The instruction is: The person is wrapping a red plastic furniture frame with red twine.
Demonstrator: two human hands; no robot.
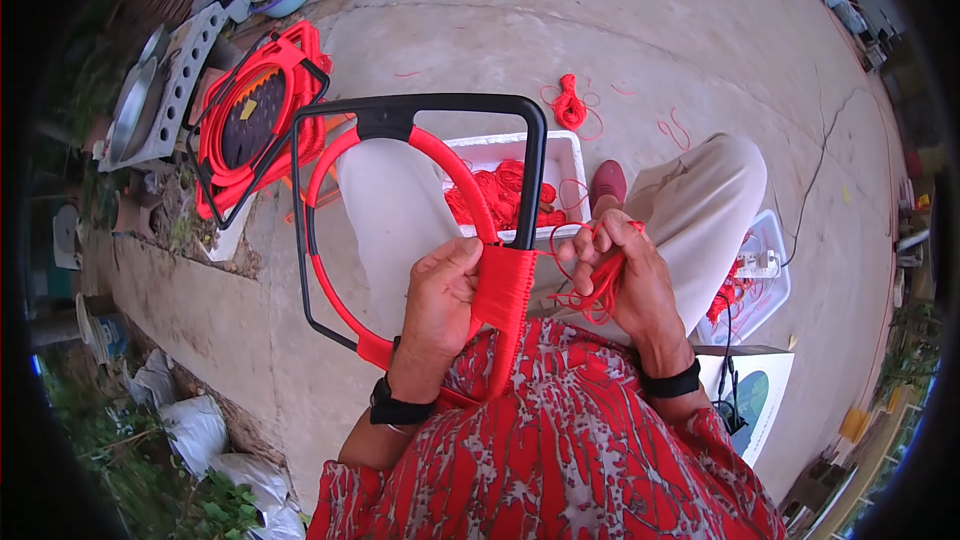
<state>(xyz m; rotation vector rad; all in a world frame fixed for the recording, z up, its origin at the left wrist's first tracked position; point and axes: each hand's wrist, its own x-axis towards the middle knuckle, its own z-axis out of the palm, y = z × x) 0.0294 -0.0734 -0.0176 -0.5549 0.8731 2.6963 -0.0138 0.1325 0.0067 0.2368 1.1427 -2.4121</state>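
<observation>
Across my lap stands a black frame (440, 103) with a ring inside it, mostly wrapped in red cord. My left hand (440, 295) is closed on the ring's right side, thumb beside a wide band of tightly wound red cord (503, 290). To the right, my right hand (630, 280) is closed around a loose bundle of red cord (598, 292). A strand runs from the bundle toward the wound band. Between my knees sits a white box (572, 165) with tangled red cord (500, 190) in it.
Several similar red-wrapped frames (265, 120) are stacked at the left. Ahead on the concrete floor lies a red cord bundle (568, 103). At my right are a clear plastic bin (775, 285) with red cord and a power strip (760, 264), and a white box (765, 385) with cables.
</observation>
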